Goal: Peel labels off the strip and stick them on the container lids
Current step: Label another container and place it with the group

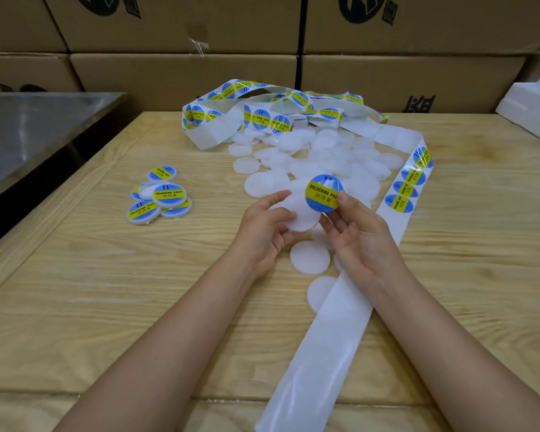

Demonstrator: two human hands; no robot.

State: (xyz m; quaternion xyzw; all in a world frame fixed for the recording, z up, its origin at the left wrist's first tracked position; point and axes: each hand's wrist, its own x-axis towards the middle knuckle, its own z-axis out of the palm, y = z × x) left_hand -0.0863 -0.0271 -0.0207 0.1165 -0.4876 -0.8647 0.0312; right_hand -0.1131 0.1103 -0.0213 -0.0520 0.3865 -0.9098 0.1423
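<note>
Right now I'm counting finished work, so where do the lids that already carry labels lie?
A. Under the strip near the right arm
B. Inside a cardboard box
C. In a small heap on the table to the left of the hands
C: the labelled lids lie heaped on the wooden table, left of the left hand.

Views: only one, so no part is shared.
Camera spot: on the person's head.
Facing: forward and down at the wooden table point(113, 294).
Nearness: close; both forearms fill the bottom.
Far edge: cardboard boxes point(181, 73) behind.
</note>
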